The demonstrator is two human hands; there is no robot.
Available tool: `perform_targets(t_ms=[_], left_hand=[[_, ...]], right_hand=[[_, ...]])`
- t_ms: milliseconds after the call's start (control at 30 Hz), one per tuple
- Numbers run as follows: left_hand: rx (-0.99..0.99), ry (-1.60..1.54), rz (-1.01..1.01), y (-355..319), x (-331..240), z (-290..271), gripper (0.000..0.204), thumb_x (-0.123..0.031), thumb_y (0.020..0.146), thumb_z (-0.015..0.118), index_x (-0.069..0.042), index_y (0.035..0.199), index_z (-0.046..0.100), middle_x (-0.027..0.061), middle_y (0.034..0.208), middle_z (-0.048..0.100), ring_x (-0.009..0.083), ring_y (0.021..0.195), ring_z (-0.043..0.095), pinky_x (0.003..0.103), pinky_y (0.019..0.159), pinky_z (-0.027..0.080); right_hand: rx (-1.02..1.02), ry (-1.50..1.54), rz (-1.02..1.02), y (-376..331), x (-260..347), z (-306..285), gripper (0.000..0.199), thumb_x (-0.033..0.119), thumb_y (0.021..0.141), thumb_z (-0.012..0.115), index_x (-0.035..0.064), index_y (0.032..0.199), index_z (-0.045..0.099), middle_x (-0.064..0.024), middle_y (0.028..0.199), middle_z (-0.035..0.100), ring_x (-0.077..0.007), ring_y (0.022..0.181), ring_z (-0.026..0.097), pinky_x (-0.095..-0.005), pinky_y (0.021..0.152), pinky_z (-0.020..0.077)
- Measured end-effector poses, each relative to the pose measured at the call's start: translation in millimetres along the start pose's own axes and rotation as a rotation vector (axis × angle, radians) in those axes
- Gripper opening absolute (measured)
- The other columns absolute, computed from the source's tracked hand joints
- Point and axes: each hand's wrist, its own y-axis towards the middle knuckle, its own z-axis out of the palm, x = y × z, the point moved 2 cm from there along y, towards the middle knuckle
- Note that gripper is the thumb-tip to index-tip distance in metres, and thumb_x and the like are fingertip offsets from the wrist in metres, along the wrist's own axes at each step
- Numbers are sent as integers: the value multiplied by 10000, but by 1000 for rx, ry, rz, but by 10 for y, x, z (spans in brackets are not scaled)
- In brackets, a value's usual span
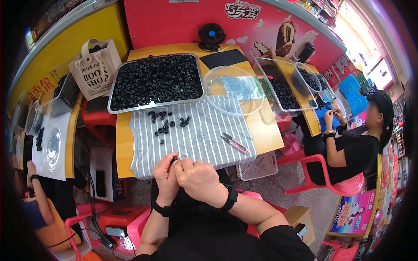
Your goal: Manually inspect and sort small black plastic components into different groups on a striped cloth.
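Note:
My left hand point(165, 179) is closed, with a small black ring-shaped part point(175, 159) between its thumb and fingertips. Beside it, touching it, my right hand point(201, 182) is curled with thumb and forefinger pressed together; whatever it grips is too small or hidden. Both hands are just over the near edge of a grey and white striped cloth point(187, 143). Several loose black ring-shaped parts point(165, 128) lie on the cloth ahead of them. To the right of these rest small thread snips point(235, 144) with a pink handle.
A clear tray point(152, 106) heaped with black parts stands behind the cloth. Beside it sits a round clear tub point(261, 102) with tiny clear pieces. A black fan point(212, 35) is at the back. Co-workers sit at the right point(348, 143) and left point(43, 209), near other tables.

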Motion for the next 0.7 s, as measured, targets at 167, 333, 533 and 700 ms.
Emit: perform_targets(t_ms=[167, 333, 533, 700], left_hand=[[51, -29, -14, 32, -36, 31, 166, 13, 903, 615, 41, 1054, 679, 69, 827, 650, 116, 729, 597, 263, 654, 474], [57, -124, -89, 17, 0, 47, 161, -13, 932, 616, 35, 1070, 683, 45, 839, 649, 83, 756, 583, 253, 665, 474], [14, -128, -100, -52, -20, 96, 175, -1, 930, 612, 31, 1087, 683, 57, 836, 666, 99, 760, 609, 257, 682, 491], [84, -347, -248, -68, -27, 125, 190, -6, 961, 591, 34, 1129, 668, 51, 816, 663, 70, 674, 620, 225, 571, 494]], right_hand=[[-30, 48, 5, -43, -70, -22, 151, 118, 714, 640, 51, 849, 638, -56, 739, 587, -186, 517, 605, -313, 429, 462], [-58, 61, -4, -39, -71, -30, 150, 121, 726, 634, 56, 862, 636, -53, 745, 583, -192, 526, 607, -316, 441, 470], [-23, 31, 29, -106, -24, -52, 96, 134, 751, 629, 80, 829, 612, -59, 754, 584, -208, 556, 626, -331, 480, 492], [21, 163, 35, -72, -169, -120, 116, 105, 746, 628, 80, 859, 618, -67, 735, 593, -234, 575, 647, -347, 502, 511]])
